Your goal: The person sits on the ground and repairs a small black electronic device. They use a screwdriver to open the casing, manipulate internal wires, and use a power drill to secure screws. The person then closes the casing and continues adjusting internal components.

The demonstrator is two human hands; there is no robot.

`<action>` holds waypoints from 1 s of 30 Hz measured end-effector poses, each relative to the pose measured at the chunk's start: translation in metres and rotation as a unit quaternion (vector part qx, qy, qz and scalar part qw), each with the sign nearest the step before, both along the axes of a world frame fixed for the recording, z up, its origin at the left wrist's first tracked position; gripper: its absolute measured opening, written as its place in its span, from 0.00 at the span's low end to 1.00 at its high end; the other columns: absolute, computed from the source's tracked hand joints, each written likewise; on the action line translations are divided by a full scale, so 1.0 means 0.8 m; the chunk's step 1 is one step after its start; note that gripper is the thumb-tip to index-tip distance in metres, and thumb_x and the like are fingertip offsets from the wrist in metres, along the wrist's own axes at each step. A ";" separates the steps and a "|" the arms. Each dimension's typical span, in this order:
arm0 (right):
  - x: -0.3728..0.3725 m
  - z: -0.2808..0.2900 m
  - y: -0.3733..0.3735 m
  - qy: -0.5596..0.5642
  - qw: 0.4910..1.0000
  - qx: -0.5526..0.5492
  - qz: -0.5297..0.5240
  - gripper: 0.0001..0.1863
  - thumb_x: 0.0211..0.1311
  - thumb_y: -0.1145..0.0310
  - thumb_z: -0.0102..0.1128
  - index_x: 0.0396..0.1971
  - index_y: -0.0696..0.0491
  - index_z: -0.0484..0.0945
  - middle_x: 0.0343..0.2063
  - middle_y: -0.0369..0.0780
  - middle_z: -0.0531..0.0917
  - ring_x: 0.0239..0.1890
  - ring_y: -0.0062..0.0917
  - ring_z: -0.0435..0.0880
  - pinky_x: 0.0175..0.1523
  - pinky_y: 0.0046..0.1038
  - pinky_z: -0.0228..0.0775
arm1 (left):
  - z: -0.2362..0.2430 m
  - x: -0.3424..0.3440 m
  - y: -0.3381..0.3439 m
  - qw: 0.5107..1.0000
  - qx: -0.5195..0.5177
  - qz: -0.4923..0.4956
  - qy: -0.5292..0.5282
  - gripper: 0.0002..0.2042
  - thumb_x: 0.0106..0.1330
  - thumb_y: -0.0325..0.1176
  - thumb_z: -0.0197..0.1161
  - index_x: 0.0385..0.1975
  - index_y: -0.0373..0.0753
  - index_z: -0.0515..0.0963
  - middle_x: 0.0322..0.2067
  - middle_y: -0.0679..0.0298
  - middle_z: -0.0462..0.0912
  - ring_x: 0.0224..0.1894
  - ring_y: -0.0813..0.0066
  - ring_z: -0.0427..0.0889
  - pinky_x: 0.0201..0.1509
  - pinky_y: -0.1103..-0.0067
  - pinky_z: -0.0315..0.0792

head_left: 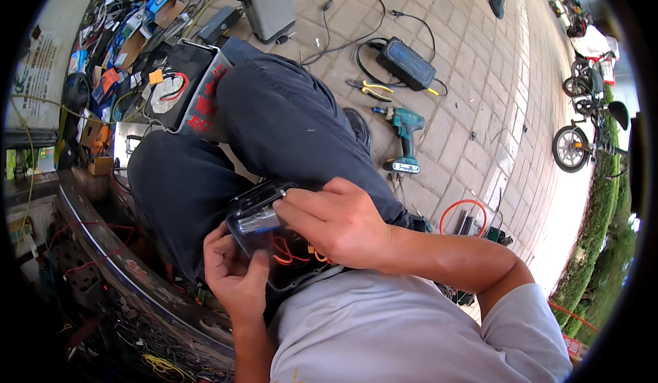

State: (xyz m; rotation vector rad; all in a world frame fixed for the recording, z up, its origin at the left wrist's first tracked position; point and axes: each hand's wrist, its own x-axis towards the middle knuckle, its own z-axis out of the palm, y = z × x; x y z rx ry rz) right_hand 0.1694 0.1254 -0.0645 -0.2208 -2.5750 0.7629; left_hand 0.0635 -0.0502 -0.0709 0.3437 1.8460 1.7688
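I am sitting with my knees up, and the black electronics box (264,235) rests in my lap, near my body, just in front of my grey shirt. My left hand (233,273) cups it from below and on the near-left side, thumb curled up against its lower face, so the hand is closed around the box. My right hand (336,222) lies over the top right of it, fingers pressed together and their tips pinching at the box's upper edge, next to a shiny clear part there. Orange wires (284,253) show inside the box under my right palm; I think they run out toward my shirt, but my hand hides the ends.

Beyond my dark trousers, on the paved ground to the far right, lie a teal cordless drill (406,136), yellow-handled pliers (373,89) and a black charger (406,62) with its cable looped beside it. To the far left, against my knee, leans a black battery pack (185,85) with red and black leads on top. A parked scooter (582,136) stands at the far right by the hedge.
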 end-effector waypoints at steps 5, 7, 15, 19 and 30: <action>-0.005 -0.004 0.006 -0.012 1.000 0.013 0.024 0.21 0.45 0.74 0.69 0.44 0.57 0.79 0.38 0.39 0.83 0.34 0.24 0.83 0.33 0.24 0.68 | -0.002 0.002 0.006 0.999 0.020 -0.018 0.033 0.17 0.50 0.11 0.59 0.41 0.29 0.72 0.57 0.53 0.67 0.57 0.67 0.74 0.61 0.72 0.70; -0.008 0.000 0.006 -0.032 0.998 0.031 0.032 0.20 0.46 0.73 0.67 0.43 0.58 0.79 0.37 0.39 0.83 0.33 0.24 0.82 0.31 0.25 0.67 | -0.002 0.003 0.004 0.999 0.020 -0.018 0.035 0.18 0.49 0.12 0.59 0.42 0.28 0.72 0.56 0.52 0.67 0.58 0.66 0.74 0.62 0.71 0.69; -0.019 0.020 0.002 -0.136 0.986 0.083 0.051 0.19 0.46 0.73 0.65 0.41 0.60 0.78 0.34 0.40 0.82 0.31 0.24 0.82 0.30 0.24 0.67 | -0.002 0.001 0.007 0.999 0.023 0.010 0.022 0.20 0.48 0.13 0.59 0.45 0.27 0.73 0.55 0.53 0.70 0.57 0.65 0.75 0.62 0.71 0.70; -0.013 0.012 0.005 -0.048 0.996 0.051 0.056 0.19 0.45 0.74 0.65 0.40 0.61 0.80 0.35 0.43 0.83 0.31 0.25 0.82 0.31 0.24 0.68 | 0.002 -0.005 0.009 0.999 -0.001 0.015 0.030 0.23 0.48 0.13 0.57 0.49 0.25 0.73 0.57 0.52 0.72 0.58 0.64 0.75 0.63 0.70 0.70; -0.008 -0.003 0.009 0.073 0.996 0.025 0.039 0.21 0.40 0.69 0.61 0.39 0.58 0.81 0.38 0.42 0.84 0.28 0.22 0.81 0.33 0.23 0.66 | 0.011 -0.006 0.012 0.999 -0.043 -0.002 -0.025 0.28 0.50 0.12 0.54 0.57 0.24 0.70 0.61 0.52 0.71 0.60 0.66 0.74 0.66 0.72 0.66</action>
